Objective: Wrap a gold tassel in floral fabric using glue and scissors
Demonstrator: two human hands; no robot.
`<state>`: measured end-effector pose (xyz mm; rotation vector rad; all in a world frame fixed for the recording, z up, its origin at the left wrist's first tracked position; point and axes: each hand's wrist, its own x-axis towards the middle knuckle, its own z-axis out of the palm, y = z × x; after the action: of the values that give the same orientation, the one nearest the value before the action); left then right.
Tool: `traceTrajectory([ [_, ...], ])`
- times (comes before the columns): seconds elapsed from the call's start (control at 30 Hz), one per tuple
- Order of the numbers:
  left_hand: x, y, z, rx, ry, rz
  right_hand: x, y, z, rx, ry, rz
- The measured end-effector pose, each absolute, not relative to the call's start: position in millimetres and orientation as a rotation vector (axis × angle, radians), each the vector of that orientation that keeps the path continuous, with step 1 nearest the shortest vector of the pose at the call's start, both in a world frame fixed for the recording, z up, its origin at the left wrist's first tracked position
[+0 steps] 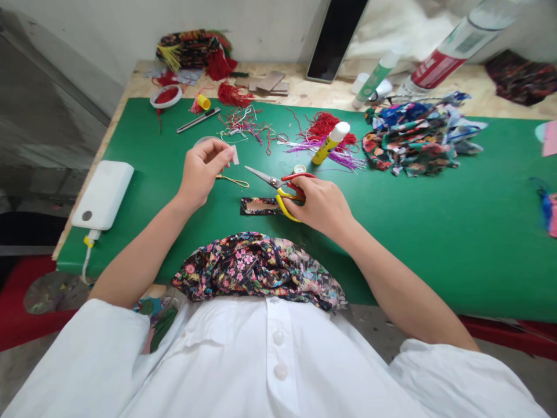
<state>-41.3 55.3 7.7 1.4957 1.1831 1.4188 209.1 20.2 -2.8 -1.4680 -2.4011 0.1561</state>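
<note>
My left hand [201, 173] hovers over the green mat [435, 232], fingers pinched on a small pale tab [235, 155] of tape or paper. A gold thread loop [234, 180] lies just below it. My right hand [319, 203] grips red-and-yellow scissors [278, 184], blades nearly closed and pointing left. Under the scissors lies a small dark floral card [260, 206]. A yellow glue stick [331, 143] rests on red and purple threads behind the scissors.
Floral fabric [256, 268] is bunched at the near edge by my white shirt. A fabric scrap pile [418, 136] sits at the right, a white power bank [103, 194] at the left. Tassels, a tape roll, bottles and a dark tablet line the back.
</note>
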Motion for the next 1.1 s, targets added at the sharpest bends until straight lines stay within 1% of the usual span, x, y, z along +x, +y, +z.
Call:
traceTrajectory([
  [0.13, -40, 56, 5, 1.441, 1.148, 1.376, 209, 25, -9, -1.327, -2.288, 0.283],
  [0.3, -38, 56, -1, 1.482, 1.139, 1.333, 202, 38, -17, -1.183, -2.273, 0.31],
  [0.47, -35, 52, -4, 1.424, 1.13, 1.243, 188, 50, -17, -1.109, -2.313, 0.26],
  [0.67, -25, 38, 6, 1.21, 0.962, 1.057, 178, 47, -21, -1.2, -2.237, 0.148],
  [0.77, -20, 33, 10, 1.13, 0.892, 1.054, 176, 44, -21, -1.213, -2.222, 0.219],
  [0.9, -20, 33, 10, 1.035, 0.848, 1.089, 177, 46, -19, -1.103, -2.251, 0.353],
  [1.1, -23, 38, 5, 0.994, 0.86, 1.101, 192, 63, -11, -0.947, -2.204, 0.412],
])
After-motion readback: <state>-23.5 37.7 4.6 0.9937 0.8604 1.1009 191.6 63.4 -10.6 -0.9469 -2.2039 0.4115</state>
